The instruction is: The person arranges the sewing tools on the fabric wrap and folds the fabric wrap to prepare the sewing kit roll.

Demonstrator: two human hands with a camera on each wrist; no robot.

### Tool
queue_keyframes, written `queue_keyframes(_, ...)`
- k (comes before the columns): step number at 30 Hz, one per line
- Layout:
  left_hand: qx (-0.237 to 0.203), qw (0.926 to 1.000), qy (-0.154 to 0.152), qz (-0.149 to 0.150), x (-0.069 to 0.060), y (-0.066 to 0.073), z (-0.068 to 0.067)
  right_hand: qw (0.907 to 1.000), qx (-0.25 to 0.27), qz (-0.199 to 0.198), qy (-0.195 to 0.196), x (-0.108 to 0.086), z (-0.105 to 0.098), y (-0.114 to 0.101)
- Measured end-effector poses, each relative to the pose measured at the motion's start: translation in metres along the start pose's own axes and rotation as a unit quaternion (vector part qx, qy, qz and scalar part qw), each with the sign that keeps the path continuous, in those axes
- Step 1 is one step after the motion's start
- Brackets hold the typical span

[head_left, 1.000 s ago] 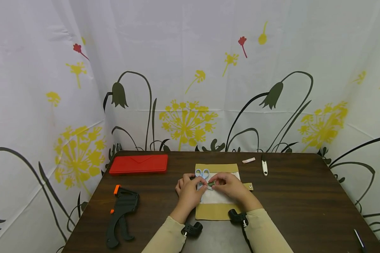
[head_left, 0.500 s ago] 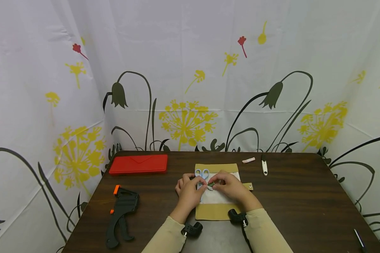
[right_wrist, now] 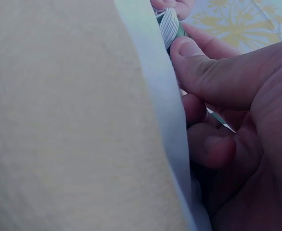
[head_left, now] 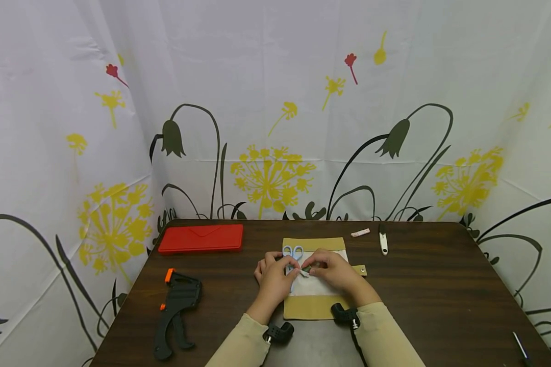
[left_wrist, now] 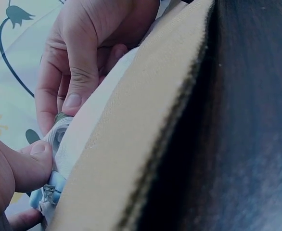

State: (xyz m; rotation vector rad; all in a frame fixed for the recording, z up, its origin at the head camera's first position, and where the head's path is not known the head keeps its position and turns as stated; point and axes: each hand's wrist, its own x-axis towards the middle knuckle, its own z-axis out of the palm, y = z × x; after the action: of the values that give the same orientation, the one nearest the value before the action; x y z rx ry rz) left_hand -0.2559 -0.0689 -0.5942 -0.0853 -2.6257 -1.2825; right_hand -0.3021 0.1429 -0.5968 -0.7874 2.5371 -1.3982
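Note:
A tan fabric pouch (head_left: 313,308) with a white inside lies unfolded on the table. Blue-handled scissors (head_left: 297,251) are at its upper left. The left hand (head_left: 274,279) pinches a white elastic band (left_wrist: 59,129) between thumb and finger. From the other side, the right hand (head_left: 334,270) pinches a small green item (right_wrist: 181,32) set against the band's ribbed white strip. Fingertips hide most of the green item, and its exact shape cannot be told. In the left wrist view the right hand (left_wrist: 78,57) is above the left hand (left_wrist: 16,168), their fingertips apart.
A red case (head_left: 201,238) lies at the back left, a black clamp (head_left: 178,311) with orange tips at the left. Behind the pouch's right side are a small pink-white stick (head_left: 360,233) and a white-handled tool (head_left: 383,243). A pen (head_left: 521,346) lies front right.
The green item shows less between the fingertips in the head view, more covered by fingers and white band. The right fingers have shifted slightly; the left hand stays in place.

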Motion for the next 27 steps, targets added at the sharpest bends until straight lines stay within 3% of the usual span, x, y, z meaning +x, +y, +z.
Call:
queue_keyframes(7, 0.0, 1.0, 0.003, 0.007, 0.0, -0.002, 0.0, 0.9999, 0.005, -0.011, -0.01, 0.0, 0.0, 0.003)
queue_keyframes(16, 0.003, 1.0, 0.001, 0.001, 0.003, -0.009, 0.007, 0.9985, 0.034, 0.04, -0.012, -0.001, 0.0, 0.002)
queue_keyframes(27, 0.002, 0.9997, -0.021, -0.015, 0.001, 0.002, -0.002, 0.9969, 0.048, 0.055, -0.03, 0.0, 0.0, 0.003)
